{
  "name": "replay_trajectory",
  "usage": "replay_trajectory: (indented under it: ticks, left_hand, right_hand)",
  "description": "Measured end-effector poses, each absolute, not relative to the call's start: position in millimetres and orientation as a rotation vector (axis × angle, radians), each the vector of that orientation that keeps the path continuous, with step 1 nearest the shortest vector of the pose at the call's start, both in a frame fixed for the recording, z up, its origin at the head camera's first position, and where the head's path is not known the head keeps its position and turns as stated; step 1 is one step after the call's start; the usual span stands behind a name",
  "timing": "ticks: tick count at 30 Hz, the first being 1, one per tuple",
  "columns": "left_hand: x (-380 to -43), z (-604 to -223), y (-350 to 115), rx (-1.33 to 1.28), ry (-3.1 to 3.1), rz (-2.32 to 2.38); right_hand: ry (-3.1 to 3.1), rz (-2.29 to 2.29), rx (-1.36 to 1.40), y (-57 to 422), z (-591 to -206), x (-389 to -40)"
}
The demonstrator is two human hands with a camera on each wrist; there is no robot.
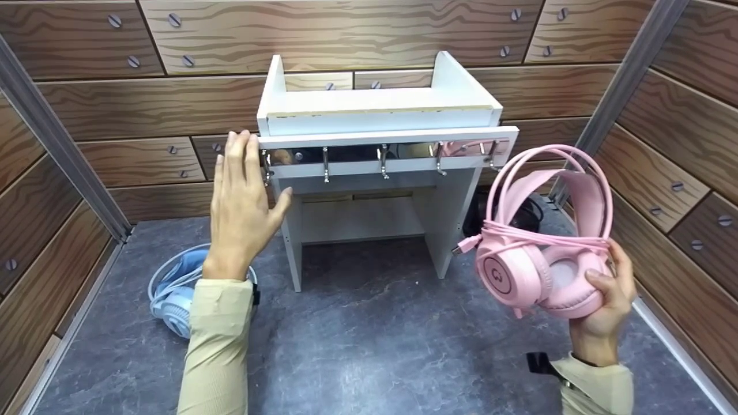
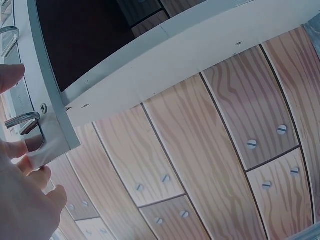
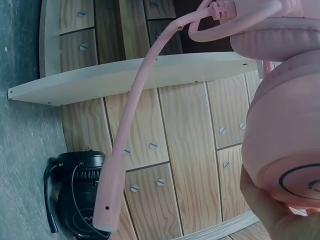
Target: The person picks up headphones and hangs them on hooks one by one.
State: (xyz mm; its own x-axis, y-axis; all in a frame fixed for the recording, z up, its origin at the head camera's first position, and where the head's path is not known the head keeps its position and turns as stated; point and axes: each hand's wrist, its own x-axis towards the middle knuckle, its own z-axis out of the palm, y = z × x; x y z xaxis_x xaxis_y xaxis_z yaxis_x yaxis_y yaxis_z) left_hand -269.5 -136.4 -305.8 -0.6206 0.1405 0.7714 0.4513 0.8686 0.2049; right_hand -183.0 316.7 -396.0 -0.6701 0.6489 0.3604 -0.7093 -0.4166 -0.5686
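A pink headset (image 1: 510, 279) with its cable wound around it is held up by my right hand (image 1: 614, 294), which grips one ear cup between thumb and fingers. Its microphone boom (image 3: 129, 112) sticks out in the right wrist view. My left hand (image 1: 239, 202) has its fingers extended against the left end of a white hook rail (image 1: 354, 170) with a mirrored strip and several metal hooks. In the left wrist view, the fingers (image 2: 37, 177) touch the rail's end beside a hook (image 2: 22, 120). The rail fronts a white shelf unit (image 1: 377, 124).
On the grey floor (image 1: 357, 346), a light blue headset (image 1: 176, 311) lies partly behind my left forearm. A black headset (image 3: 82, 192) stands right of the shelf unit. Wood-patterned walls (image 1: 144, 109) enclose the back and sides.
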Motion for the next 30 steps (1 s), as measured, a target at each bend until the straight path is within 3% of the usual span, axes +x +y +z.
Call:
replay_trajectory:
  ticks: [30]
  left_hand:
    - [-269, -305, -137, -0.423, -2.23, -0.497]
  right_hand:
    - [-1.046, 2.114, 0.148, 306, -409, -187]
